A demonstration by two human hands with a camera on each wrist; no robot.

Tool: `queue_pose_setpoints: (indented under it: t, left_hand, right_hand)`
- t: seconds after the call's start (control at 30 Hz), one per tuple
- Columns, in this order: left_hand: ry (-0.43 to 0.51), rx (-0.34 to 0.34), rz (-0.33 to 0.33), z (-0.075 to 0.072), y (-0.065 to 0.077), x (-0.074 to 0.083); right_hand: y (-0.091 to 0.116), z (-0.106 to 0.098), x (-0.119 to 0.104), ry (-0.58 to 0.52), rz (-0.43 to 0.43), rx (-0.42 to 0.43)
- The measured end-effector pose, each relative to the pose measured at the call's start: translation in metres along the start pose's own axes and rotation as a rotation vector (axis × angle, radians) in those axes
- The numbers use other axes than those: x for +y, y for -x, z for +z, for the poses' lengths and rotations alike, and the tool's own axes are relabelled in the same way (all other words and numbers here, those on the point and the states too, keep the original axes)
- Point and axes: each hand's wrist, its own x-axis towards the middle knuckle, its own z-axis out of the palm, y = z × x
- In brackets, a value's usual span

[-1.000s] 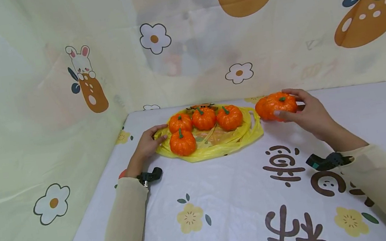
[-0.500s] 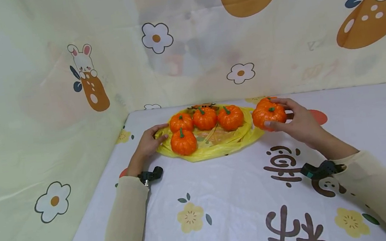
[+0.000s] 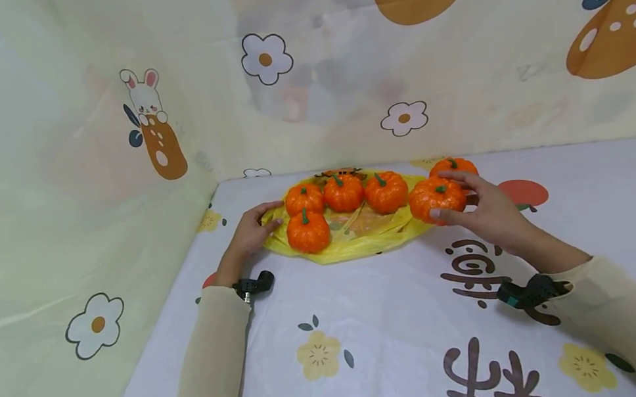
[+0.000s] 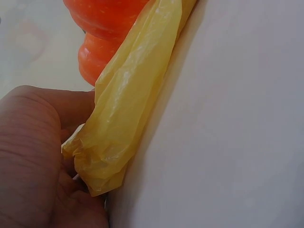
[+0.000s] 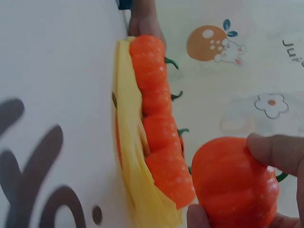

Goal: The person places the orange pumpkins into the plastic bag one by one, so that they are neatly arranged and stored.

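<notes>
My right hand (image 3: pixel 492 211) grips a small orange pumpkin (image 3: pixel 434 199) with a green stem, held at the right end of a flattened yellow plastic bag (image 3: pixel 354 251). In the right wrist view the thumb and fingers sit around this pumpkin (image 5: pixel 232 185). Several similar pumpkins (image 3: pixel 308 233) rest on the bag. At the bag's left edge my left hand (image 3: pixel 248 235) pinches the plastic; the left wrist view shows the crumpled yellow edge (image 4: pixel 114 133) between thumb and fingers. Another pumpkin (image 3: pixel 459 166) lies just behind the held one, partly hidden by it and the right hand.
A white printed cloth (image 3: pixel 393 322) covers the table. Behind and to the left stand cream curtains (image 3: pixel 334 90) with rabbit and flower prints. The table's back edge runs close behind the bag and pumpkins.
The right hand has carried its pumpkin left and slightly toward me, from beside the bag to over its right end. A pumpkin behind shows more now. The left hand keeps its place on the bag.
</notes>
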Motion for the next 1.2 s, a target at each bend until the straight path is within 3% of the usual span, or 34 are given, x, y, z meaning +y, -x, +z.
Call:
queue_pose_setpoints:
  t: [0.47,0.9,1.2]
  left_hand:
    - [0.003,-0.008,-0.046,0.003,0.0,0.001]
    - [-0.007,-0.007,-0.036,0.002,-0.001,0.0]
    - [0.004,-0.005,-0.029,0.003,-0.001,0.0]
  right_hand:
    - [0.0,0.031,-0.019,0.006,-0.061,-0.064]
    - [-0.017,0.067,-0.036,-0.007,-0.118,-0.146]
    - [-0.033,0.092,-0.041,0.056,-0.139,-0.142]
